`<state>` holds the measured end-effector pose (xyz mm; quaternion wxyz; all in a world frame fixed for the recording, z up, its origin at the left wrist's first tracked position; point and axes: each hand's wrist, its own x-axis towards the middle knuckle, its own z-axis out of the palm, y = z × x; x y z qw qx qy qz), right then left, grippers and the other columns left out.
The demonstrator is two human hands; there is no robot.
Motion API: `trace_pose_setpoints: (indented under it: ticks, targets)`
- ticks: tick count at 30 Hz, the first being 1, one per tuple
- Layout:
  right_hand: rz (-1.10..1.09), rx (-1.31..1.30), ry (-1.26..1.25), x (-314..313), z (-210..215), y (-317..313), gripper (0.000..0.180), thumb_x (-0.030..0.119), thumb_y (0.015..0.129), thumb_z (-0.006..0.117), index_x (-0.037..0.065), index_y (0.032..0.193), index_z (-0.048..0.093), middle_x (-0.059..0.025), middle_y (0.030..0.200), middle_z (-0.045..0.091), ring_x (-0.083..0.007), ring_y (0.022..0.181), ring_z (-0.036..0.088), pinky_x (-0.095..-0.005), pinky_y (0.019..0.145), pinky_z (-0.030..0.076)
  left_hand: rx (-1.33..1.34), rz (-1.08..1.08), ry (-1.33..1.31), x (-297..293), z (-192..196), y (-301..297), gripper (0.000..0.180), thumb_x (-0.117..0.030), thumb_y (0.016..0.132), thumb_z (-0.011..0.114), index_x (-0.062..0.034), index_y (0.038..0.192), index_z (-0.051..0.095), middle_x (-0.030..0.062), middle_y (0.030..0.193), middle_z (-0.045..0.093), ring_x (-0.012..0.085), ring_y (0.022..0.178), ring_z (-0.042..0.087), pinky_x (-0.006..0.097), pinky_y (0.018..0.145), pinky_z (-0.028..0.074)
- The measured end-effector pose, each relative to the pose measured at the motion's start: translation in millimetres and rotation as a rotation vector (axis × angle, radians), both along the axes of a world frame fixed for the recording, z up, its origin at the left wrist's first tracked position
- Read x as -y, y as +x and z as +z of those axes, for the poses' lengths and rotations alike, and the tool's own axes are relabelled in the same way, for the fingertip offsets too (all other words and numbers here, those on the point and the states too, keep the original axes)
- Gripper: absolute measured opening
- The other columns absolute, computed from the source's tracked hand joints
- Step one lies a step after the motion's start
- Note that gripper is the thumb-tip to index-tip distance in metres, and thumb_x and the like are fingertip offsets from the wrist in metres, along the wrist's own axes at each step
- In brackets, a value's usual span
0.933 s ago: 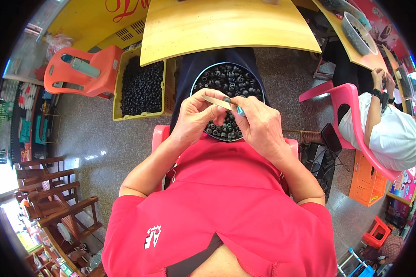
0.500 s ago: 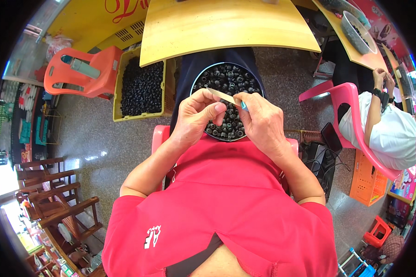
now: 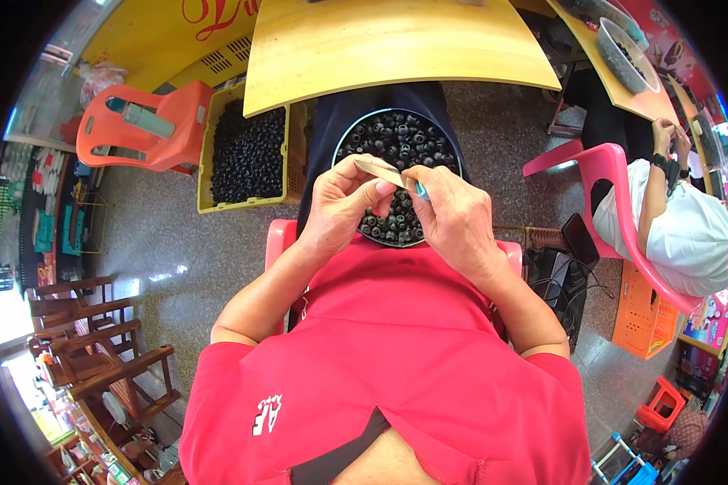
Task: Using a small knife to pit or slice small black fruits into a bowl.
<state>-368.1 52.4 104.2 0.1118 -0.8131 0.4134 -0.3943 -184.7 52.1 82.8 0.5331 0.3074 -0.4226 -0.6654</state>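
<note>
Hands unchanged over bowl (image 3: 349,133): left hand (image 3: 344,206) still pinches pale flat stick (image 3: 383,172); right hand (image 3: 455,218) stays closed on teal-handled tool (image 3: 421,191), shifted slightly lower.

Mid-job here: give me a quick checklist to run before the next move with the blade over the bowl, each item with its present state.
1. Left hand holds the thin pale blade between fingertips and thumb: ok.
2. Right hand pinches the blade's blue-green end: ok.
3. Both hands sit above the round bowl of dark pieces, so anything dropped should land in it: ok.
4. A dark piece held against the blade: cannot tell, the fingers hide it.
5. Bowl resting steadily on the lap: cannot tell, its underside is hidden.
6. Yellow crate of dark pieces on the floor to the left, apart from the hands: ok.
</note>
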Motion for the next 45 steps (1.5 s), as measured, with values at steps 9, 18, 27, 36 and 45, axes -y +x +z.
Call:
trace_pose_setpoints:
  ticks: [9,18,27,36,45]
  targets:
    - [-0.009,0.169,0.304,3,-12,-1,0.017,0.018,0.096,0.056,0.002,0.097,0.059,-0.0113,0.072,0.059,-0.0227,0.062,0.060,-0.0332,0.056,0.046,-0.080,-0.092,0.002,-4,12,7,0.010,-0.004,0.089,0.063,0.0010,0.098,0.060,0.0077,0.088,0.060,0.0108,0.059,0.054,0.020,0.050,0.043]
    - [0.208,0.604,0.812,-3,8,9,0.024,0.027,0.099,0.054,0.005,0.096,0.060,0.0031,0.068,0.051,-0.0032,0.059,0.045,-0.0202,0.051,0.035,0.010,-0.078,-0.091,-3,3,7,0.010,-0.004,0.088,0.065,-0.0016,0.097,0.063,0.0030,0.093,0.057,0.0059,0.071,0.053,0.019,0.059,0.044]
    - [0.196,0.664,0.841,5,-4,-1,0.022,0.024,0.098,0.054,0.003,0.096,0.060,0.0033,0.069,0.052,-0.0012,0.056,0.041,-0.0167,0.049,0.031,0.261,0.021,-0.016,6,5,56,0.012,0.002,0.087,0.063,-0.0034,0.097,0.059,0.0048,0.086,0.061,0.0075,0.063,0.056,0.020,0.056,0.045]
    - [-0.145,0.630,0.636,35,-39,-55,0.021,0.024,0.097,0.057,0.003,0.095,0.062,0.0060,0.069,0.051,-0.0004,0.056,0.039,-0.0175,0.047,0.029,0.912,0.708,-0.061,60,-88,236,0.051,-0.018,0.083,0.072,0.0034,0.125,0.051,0.0153,0.117,0.060,0.0183,0.101,0.060,0.030,0.089,0.047]
    - [-0.217,0.423,0.555,37,-59,-48,0.030,0.020,0.089,0.069,0.001,0.110,0.062,-0.0018,0.090,0.064,-0.0072,0.080,0.055,-0.0224,0.073,0.046,0.661,0.292,-0.049,29,-57,152,0.031,-0.011,0.095,0.056,-0.0031,0.124,0.055,0.0050,0.109,0.062,0.0088,0.084,0.061,0.022,0.075,0.048]
